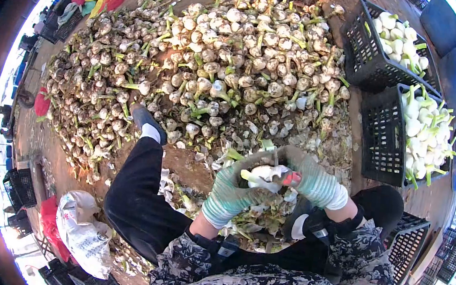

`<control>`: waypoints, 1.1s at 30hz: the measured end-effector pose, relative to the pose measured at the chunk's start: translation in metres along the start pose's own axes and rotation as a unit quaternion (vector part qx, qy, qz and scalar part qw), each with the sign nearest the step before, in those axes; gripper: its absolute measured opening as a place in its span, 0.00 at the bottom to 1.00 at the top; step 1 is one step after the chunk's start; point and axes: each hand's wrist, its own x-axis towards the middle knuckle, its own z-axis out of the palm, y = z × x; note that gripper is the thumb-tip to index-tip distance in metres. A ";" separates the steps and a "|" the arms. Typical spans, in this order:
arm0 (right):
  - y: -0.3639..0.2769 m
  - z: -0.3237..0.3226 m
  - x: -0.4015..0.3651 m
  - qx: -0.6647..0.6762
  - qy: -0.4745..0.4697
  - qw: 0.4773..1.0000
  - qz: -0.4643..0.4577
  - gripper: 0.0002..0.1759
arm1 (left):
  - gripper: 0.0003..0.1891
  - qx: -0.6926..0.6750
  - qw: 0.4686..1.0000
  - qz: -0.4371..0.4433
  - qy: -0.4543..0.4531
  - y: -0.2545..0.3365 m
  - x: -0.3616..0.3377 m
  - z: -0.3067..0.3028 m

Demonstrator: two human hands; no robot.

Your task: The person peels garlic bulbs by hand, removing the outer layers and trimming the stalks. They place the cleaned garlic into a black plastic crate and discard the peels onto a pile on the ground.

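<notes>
Between my two gloved hands is a white garlic bulb, its cut green stem pointing left and loose skin on its right side. My left hand, in a green-and-white knit glove, is closed around the bulb from the left. From the right, my right hand, gloved alike, has its fingers closed at the peeling skin. A small red piece shows at the right thumb; I cannot tell whether it is a tool or a thumb cover. Torn skins and stem bits lie below my hands.
A wide heap of soiled garlic bulbs spreads over the ground ahead. On the right stand two black crates filled with clean white bulbs. A white sack lies at lower left. Another black crate is beside my right knee.
</notes>
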 end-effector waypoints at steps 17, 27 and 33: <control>-0.007 -0.008 -0.009 0.202 0.019 0.974 0.098 0.16 | 0.40 -0.165 0.982 -0.084 0.044 0.007 -0.002 0.002; 0.017 0.009 -0.003 -0.091 0.155 0.982 0.059 0.12 | 0.35 -0.126 0.990 -0.051 -0.024 0.000 -0.008 0.006; 0.008 -0.010 -0.013 0.176 0.068 0.974 0.125 0.28 | 0.28 -0.250 0.960 -0.098 0.082 0.009 -0.002 0.004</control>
